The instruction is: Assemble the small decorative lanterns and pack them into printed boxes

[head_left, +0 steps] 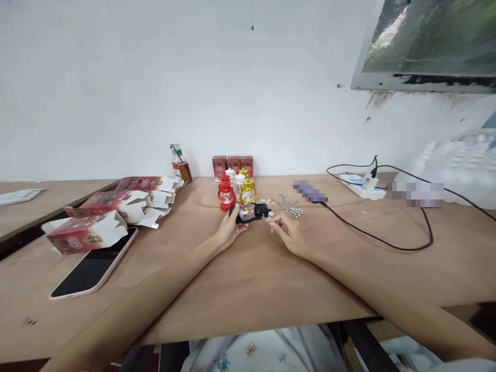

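Observation:
My left hand (pixel 228 231) is wrapped round the base of a small black lantern (pixel 248 212) with a clear body, tilted onto its side. The lantern's top points to the right. By that top, my right hand (pixel 290 233) is closed in a pinch on a small pale piece (pixel 268 217), too small to name. Just behind the black lantern stand red lanterns (pixel 226 196), white lanterns (pixel 238 181) and gold lanterns (pixel 247 193), upright in a cluster. Small silvery discs (pixel 295 212) and thin metal pieces (pixel 285 198) lie on the table beyond my right hand.
Opened red boxes (pixel 83 235) lie at the left, one over a phone (pixel 93 266). Three red boxes (pixel 233 164) stand by the wall, right of a bottle (pixel 183 168). A power strip (pixel 362 187) and black cable (pixel 372 244) lie right, near a blurred purple object (pixel 310 191).

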Available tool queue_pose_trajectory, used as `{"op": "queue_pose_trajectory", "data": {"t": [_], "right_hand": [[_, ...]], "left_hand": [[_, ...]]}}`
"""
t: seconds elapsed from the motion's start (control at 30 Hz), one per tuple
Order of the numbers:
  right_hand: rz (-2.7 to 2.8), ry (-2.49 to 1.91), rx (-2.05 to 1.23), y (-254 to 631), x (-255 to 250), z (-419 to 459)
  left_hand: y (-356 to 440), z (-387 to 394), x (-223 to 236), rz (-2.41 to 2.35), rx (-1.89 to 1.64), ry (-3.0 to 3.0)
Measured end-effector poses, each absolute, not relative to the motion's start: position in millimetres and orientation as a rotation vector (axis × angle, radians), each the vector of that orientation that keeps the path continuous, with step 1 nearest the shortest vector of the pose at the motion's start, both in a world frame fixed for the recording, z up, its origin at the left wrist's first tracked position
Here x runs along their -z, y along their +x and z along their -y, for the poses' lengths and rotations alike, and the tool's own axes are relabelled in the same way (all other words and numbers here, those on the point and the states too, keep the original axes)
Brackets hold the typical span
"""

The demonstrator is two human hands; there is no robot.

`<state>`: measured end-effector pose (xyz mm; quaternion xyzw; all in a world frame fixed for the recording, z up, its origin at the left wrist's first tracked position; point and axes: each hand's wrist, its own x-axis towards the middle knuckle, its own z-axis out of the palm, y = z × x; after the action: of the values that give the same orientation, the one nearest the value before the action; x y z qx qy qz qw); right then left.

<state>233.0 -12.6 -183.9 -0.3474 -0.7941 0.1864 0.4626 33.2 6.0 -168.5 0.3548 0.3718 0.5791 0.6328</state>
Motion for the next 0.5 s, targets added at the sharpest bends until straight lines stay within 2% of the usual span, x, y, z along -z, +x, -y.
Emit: {"op": "queue_pose_trajectory", "data": {"t": [0.2, 0.5], "right_hand": [[1.955, -0.865, -0.619, 231.8, 184.4, 8.4], [1.978, -0.912, -0.617, 231.0, 183.2, 10.6]], "left_hand": [[33.4, -7.5, 171.6, -0.845, -1.321, 0.83], [33.9, -7.4, 172.3, -0.826, -1.332, 0.826]]}}
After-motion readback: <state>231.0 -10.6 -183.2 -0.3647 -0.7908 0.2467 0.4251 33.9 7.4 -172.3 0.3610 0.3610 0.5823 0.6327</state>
